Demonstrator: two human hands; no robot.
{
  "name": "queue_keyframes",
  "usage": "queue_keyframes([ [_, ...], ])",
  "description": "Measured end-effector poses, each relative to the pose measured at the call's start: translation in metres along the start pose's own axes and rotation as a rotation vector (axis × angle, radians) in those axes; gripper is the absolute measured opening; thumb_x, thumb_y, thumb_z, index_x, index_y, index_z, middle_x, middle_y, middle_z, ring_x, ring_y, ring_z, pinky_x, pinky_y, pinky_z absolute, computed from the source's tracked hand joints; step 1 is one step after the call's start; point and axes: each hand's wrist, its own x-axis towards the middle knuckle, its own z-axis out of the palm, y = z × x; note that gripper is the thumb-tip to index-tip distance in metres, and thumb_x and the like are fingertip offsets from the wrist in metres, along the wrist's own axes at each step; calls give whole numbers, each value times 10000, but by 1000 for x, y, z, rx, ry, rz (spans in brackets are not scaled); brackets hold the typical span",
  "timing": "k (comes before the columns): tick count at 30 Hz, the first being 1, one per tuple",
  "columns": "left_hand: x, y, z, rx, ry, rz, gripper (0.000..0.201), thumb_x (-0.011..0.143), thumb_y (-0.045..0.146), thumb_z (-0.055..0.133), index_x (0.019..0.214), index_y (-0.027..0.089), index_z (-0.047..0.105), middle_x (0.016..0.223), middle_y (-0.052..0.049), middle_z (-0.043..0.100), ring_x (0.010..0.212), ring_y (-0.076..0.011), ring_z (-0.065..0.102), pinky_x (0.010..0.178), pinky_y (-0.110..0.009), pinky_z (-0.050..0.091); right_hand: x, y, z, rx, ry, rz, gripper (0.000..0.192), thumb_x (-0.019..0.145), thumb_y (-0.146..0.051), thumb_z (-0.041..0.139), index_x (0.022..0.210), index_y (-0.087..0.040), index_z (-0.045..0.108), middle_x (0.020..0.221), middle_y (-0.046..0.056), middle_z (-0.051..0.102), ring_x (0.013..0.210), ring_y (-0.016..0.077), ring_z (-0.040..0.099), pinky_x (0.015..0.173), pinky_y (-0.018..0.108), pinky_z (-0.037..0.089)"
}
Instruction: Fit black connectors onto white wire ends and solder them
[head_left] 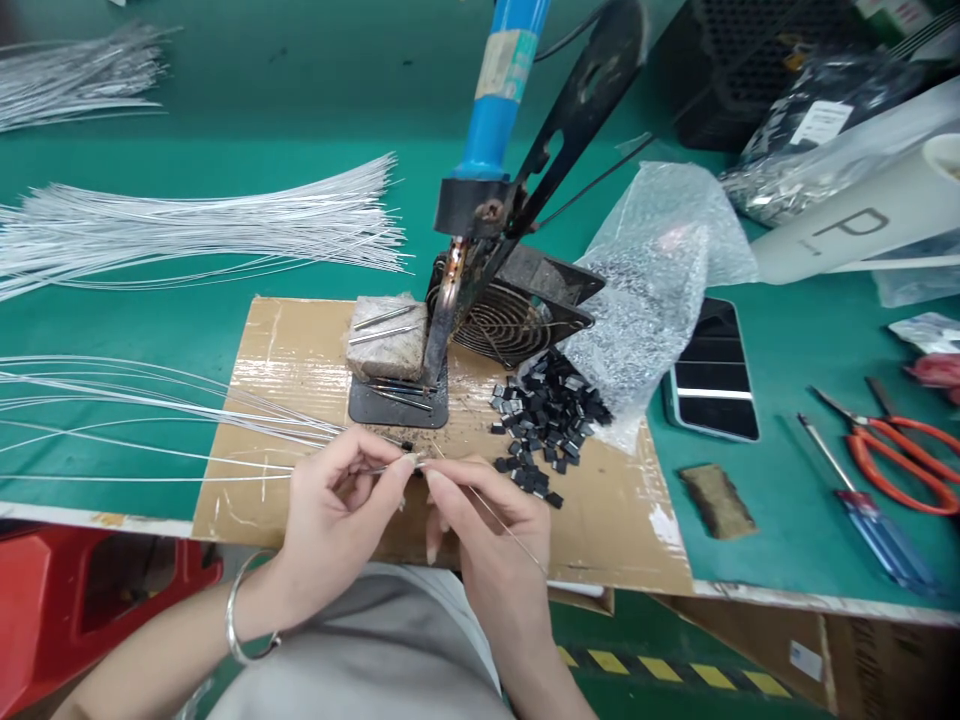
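Pinching a thin silver wire (330,468) between thumb and fingertips, your left hand (341,510) meets your right hand (487,540) above the taped brown cardboard sheet (300,350) at the green desk's (225,210) near edge. Your right grip is pressed together on the same wire, which trails back over that hand. A pile of small black plastic pieces (544,420) lies just beside your right hand, spilling from a clear bubble-wrap bag (652,270). A blue-handled soldering iron (480,150) stands behind them.

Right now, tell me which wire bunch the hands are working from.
The nearest bunch, fanned across the table edge; its wires run into the left hand. The two farther bunches lie untouched.
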Motion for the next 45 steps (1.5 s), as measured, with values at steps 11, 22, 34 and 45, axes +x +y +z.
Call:
queue_keyframes([
  [11, -4, -2, -5, 115, -21, 111, 116, 928, 185, 697, 812, 192, 684, 693, -2, 668, 560, -97, 549, 480, -185, 407, -3, -3, -1, -15, -18, 6, 55, 875, -287, 806, 886, -301, 859, 751, -25, 642, 459, 51, 587, 385, 149, 494],
  [22, -5, -7, -6, 135, -67, 205, 106, 936, 125, 680, 871, 206, 699, 680, 15, 638, 541, -95, 538, 470, -210, 388, -2, -7, -3, 31, -40, 67, 69, 848, -320, 834, 815, -259, 842, 757, -22, 651, 444, 40, 564, 378, 143, 470],
  [34, -5, -4, -7, 133, -95, 227, 103, 941, 119, 677, 896, 207, 706, 701, 11, 652, 568, -103, 547, 489, -225, 388, -1, -9, -5, 34, -50, 86, 96, 830, -343, 846, 808, -250, 841, 750, -13, 664, 425, 46, 546, 362, 155, 449],
  [45, -4, -1, -7, 195, -113, 247, 135, 930, 83, 682, 890, 212, 688, 665, 56, 596, 513, -68, 413, 473, -214, 323, -5, -20, 1, -10, 5, 117, 105, 808, -320, 846, 768, -225, 828, 733, -12, 653, 433, 57, 541, 390, 183, 419],
])
